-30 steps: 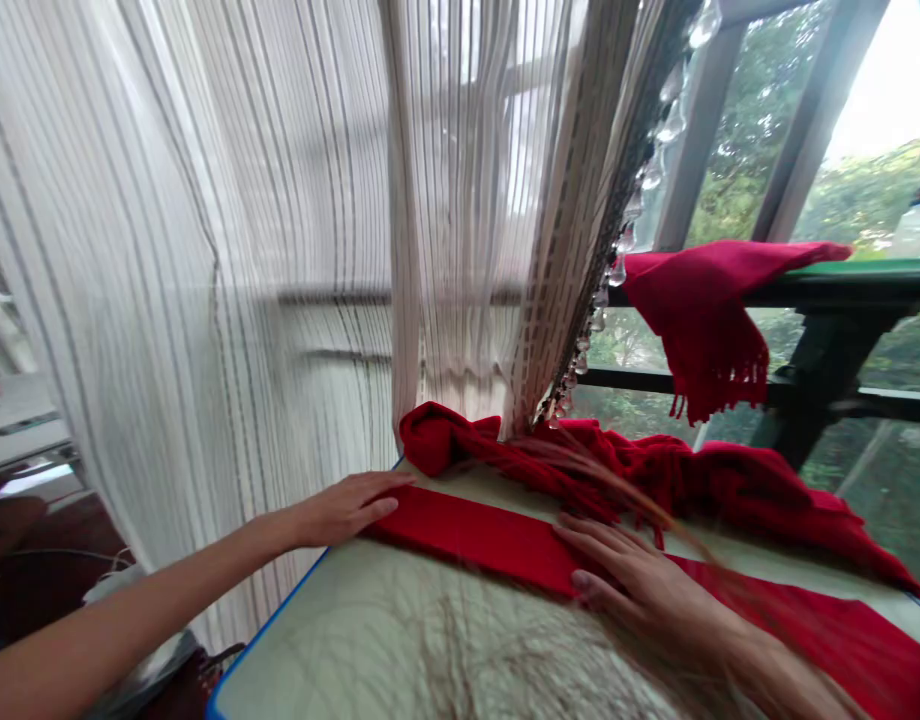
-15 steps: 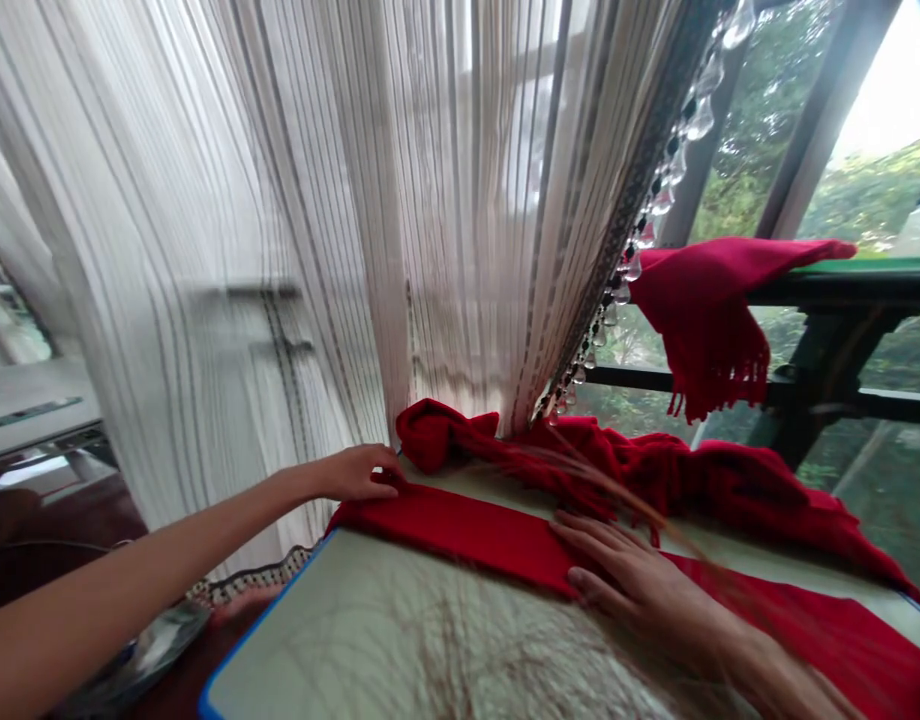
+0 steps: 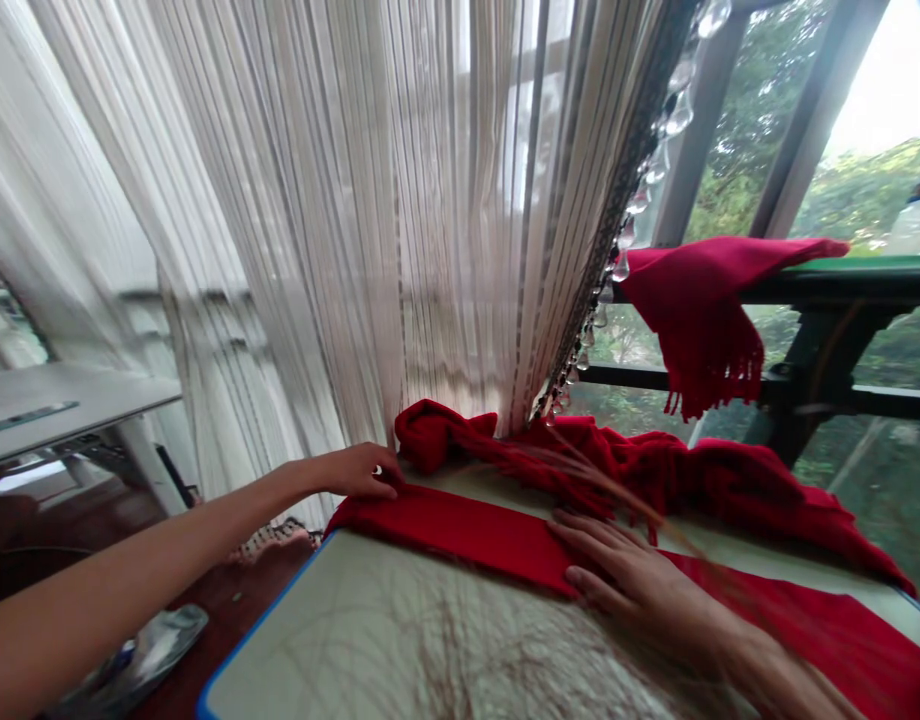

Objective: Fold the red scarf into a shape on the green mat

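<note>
A long red scarf [image 3: 467, 535] lies in a flat folded strip across a pale, blue-edged table [image 3: 340, 610]. At the strip's far left corner, my left hand [image 3: 362, 470] has its thumb and bent fingers closed on the cloth's edge; the fingertips are partly hidden. My right hand [image 3: 617, 565] rests flat on the strip with fingers stretched out, and the cloth continues beneath it toward the right. Behind the strip is a crumpled pile of red fringed fabric [image 3: 700, 480], bunched along the table's back edge.
A sheer striped curtain [image 3: 295, 220] with a beaded border hangs behind the table. Another red fringed scarf [image 3: 704, 310] drapes over the dark railing [image 3: 880, 285] by the window. To the left stands a white table [image 3: 107, 400]; a clear plastic bag [image 3: 160, 640] lies below.
The curtain has swung away at the lower left, showing more of the white table and floor. Both hands and the scarf stay nearly where they were.
</note>
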### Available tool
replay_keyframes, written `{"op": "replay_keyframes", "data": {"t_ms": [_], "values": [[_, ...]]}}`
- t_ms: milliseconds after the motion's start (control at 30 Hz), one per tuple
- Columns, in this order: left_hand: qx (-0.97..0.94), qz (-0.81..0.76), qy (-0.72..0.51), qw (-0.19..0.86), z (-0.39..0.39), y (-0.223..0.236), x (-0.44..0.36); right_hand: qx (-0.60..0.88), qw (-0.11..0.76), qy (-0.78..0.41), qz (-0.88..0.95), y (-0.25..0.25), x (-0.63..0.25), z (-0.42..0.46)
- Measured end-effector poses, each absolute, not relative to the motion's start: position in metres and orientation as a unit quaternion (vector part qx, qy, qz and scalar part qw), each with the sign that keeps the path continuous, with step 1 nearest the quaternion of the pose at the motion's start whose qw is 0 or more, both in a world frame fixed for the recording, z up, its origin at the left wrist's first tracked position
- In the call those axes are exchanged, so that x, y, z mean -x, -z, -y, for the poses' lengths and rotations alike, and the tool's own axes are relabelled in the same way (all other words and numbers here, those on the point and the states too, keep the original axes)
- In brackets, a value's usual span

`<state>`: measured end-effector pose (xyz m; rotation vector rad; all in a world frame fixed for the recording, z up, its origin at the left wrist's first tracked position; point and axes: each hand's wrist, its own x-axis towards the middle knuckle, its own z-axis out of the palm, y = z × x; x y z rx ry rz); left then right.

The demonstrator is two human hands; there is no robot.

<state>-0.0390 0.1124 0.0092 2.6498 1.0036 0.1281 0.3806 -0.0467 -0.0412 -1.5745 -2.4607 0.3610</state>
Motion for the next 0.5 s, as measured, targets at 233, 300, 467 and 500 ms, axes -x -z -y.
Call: {"op": "replay_keyframes", "data": {"t_ms": [233, 300, 467, 500], "values": [[-0.921, -0.357, -0.038, 0.149, -0.1140, -0.0101, 0.0399, 0.534, 0.104, -0.119, 0.831, 0.0430, -0.3801, 0.0457], [-0.921, -0.361, -0.047, 0.142, -0.1120, -0.0105, 0.0400, 0.532, 0.108, -0.119, 0.831, 0.0441, -0.3803, 0.0459], [-0.920, -0.366, -0.052, 0.132, -0.1077, -0.0112, 0.0385, 0.538, 0.120, -0.118, 0.826, 0.0481, -0.3826, 0.0455], [-0.920, -0.366, -0.051, 0.130, -0.1076, -0.0114, 0.0377, 0.539, 0.121, -0.117, 0.825, 0.0488, -0.3830, 0.0452]]}}
